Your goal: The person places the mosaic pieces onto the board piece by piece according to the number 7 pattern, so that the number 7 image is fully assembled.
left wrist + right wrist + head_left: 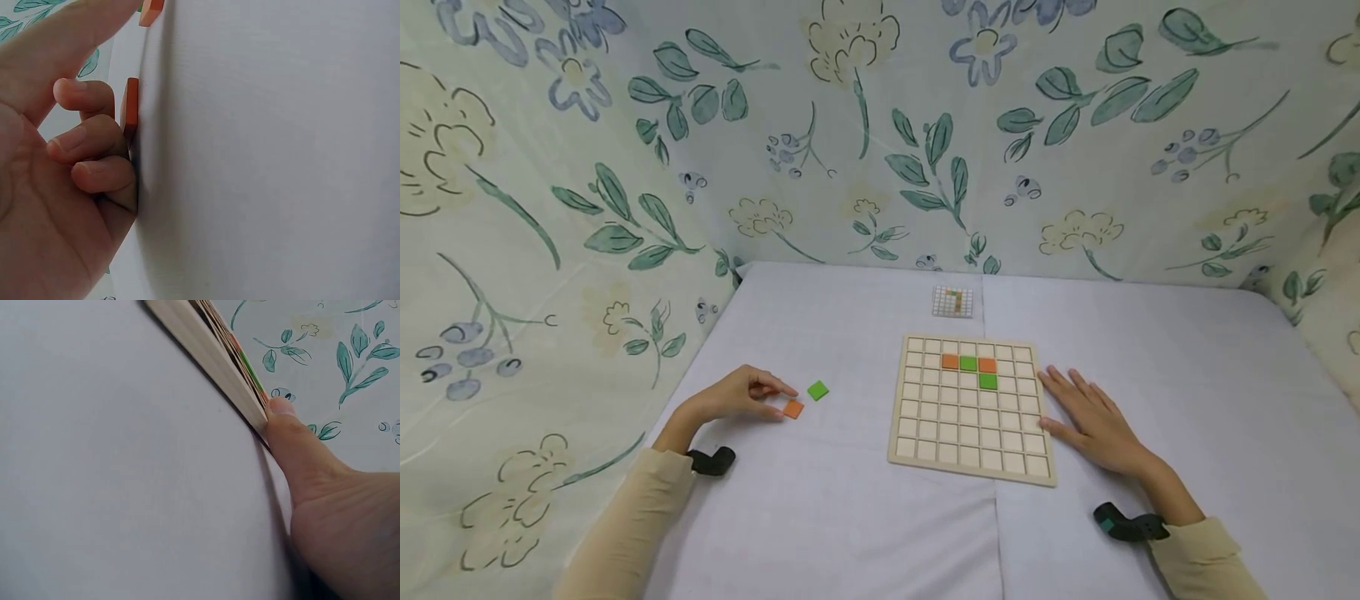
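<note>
My left hand (741,396) rests on the cloth at the left, thumb and index finger at the edges of a small square orange tile (793,408). The other fingers are curled in. Beside them a second orange tile (130,112) shows in the left wrist view; the head view hides it. A green tile (817,390) lies just beyond. My right hand (1093,425) lies with fingers spread, fingertips and thumb against the right edge of a wooden grid board (970,479). In its upper cells sit two orange tiles (951,362) and two green tiles (988,381).
Behind the board lies a small card (952,302) printed with a grid and a coloured pattern. A white cloth (820,517) covers the table, with a fold line below the board. Floral fabric (865,183) hangs around the back and sides. Each wrist wears a black device (1127,523).
</note>
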### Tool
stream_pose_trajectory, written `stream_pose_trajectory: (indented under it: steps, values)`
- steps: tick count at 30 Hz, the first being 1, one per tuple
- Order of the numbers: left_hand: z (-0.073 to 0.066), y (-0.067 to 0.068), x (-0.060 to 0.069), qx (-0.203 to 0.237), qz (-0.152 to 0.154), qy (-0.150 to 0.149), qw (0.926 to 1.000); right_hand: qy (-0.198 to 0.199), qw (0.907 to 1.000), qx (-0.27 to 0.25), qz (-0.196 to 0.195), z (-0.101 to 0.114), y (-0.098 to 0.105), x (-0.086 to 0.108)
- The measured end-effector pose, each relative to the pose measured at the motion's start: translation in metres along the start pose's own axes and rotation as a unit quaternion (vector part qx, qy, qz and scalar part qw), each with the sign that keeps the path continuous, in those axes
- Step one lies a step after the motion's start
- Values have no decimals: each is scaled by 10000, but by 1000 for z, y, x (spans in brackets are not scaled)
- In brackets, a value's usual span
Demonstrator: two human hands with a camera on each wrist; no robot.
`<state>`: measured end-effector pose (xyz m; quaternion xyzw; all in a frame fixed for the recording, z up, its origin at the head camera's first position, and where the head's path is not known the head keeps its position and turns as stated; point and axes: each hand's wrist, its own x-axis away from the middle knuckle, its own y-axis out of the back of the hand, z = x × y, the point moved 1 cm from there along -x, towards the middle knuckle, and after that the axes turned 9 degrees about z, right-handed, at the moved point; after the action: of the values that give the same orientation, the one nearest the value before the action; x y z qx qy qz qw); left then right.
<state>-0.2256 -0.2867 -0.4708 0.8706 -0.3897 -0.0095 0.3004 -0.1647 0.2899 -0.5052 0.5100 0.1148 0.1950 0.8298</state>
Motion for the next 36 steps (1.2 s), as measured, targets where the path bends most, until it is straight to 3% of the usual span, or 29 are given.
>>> stream_pose_trajectory:
  steps: [21, 32, 36]
  values:
    - [-4, -6, 1, -405, -77, 156, 9990, 62, 9999, 57, -64, 0, 1, 0]
    - [-3, -6, 0, -366, -137, 237, 9990, 41, 9999, 65, -72, 1, 1, 1]
    - [-10, -6, 1, -251, -200, 280, 9991, 21, 10000, 65, -69, 1, 1, 1]
